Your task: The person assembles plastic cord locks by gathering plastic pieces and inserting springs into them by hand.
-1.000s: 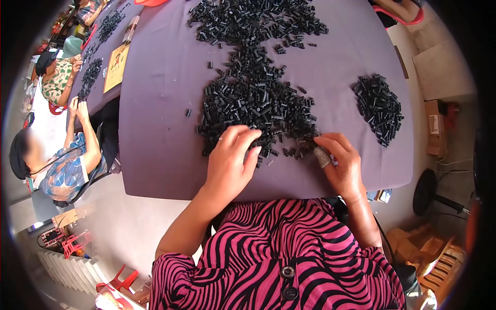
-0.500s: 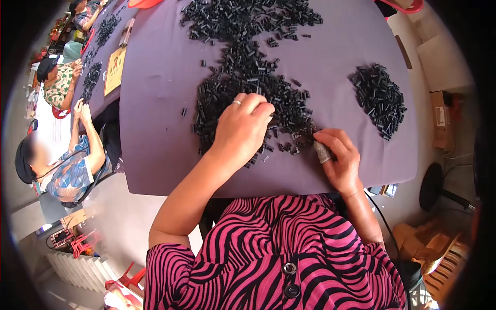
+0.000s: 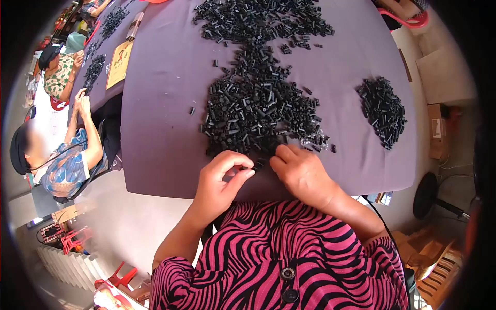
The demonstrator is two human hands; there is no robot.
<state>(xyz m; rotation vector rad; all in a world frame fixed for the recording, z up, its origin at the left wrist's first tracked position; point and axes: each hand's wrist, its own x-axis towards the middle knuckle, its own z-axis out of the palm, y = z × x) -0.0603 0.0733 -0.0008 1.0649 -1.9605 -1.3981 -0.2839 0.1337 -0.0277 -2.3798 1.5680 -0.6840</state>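
Observation:
On the purple-covered table (image 3: 160,129) lies a large heap of small black plastic cylinders (image 3: 253,98). My left hand (image 3: 222,175) is at the heap's near edge, thumb and forefinger pinched on a small black piece that shows only in part. Beside it, my right hand (image 3: 305,173) has its fingers curled down at the same edge, and whatever they hold is hidden. Just beyond the right hand, small metal springs (image 3: 314,137) lie against the heap's right side.
A smaller pile of black cylinders (image 3: 382,111) sits on the right. To the left, a yellow booklet (image 3: 120,64) lies near another dark pile (image 3: 94,70). One person in a blue patterned shirt (image 3: 67,173) and another in a green patterned shirt (image 3: 59,77) sit there.
My left hand has drawn back from the middle of the heap to its near edge. My right hand has moved left, away from the springs, and now is close to the left. The view has shifted slightly.

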